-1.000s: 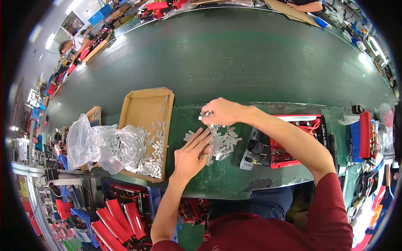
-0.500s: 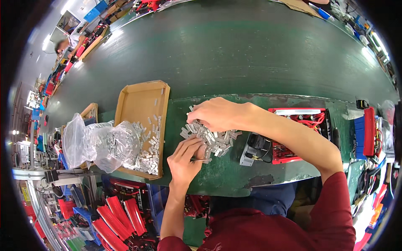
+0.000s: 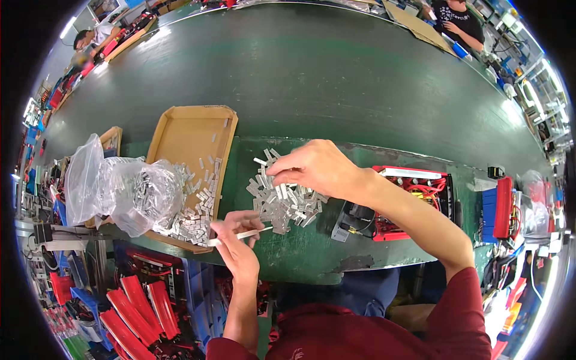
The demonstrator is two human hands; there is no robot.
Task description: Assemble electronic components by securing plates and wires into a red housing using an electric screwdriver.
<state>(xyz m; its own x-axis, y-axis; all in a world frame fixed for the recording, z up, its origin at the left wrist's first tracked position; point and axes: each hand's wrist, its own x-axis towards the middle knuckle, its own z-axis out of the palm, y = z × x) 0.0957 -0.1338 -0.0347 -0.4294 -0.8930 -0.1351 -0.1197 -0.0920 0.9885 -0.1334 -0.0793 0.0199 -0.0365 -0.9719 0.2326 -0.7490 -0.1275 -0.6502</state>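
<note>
My left hand (image 3: pixel 241 255) is closed around a slim white stick-like tool (image 3: pixel 249 233), whose kind I cannot make out. Its thin tip points right, toward a loose pile of small silvery metal pieces (image 3: pixel 291 207) on the green table; its thicker end sticks out by the cardboard tray. Over the upper part of that pile, my right hand (image 3: pixel 318 170) has its thumb and fingers bent together. Whatever they pinch, if anything, is hidden.
Left of the pile lies a shallow cardboard tray (image 3: pixel 174 119) with similar pieces and a clear plastic bag (image 3: pixel 84 180) of them. A black-and-silver box (image 3: pixel 351 221) and a red unit with wiring (image 3: pixel 396 231) stand to the right. Two people work beyond the table.
My left hand has moved left off the pile, and the white stick-like tool now shows in it. My right hand stays over the pile. The whole view has shifted slightly.
</note>
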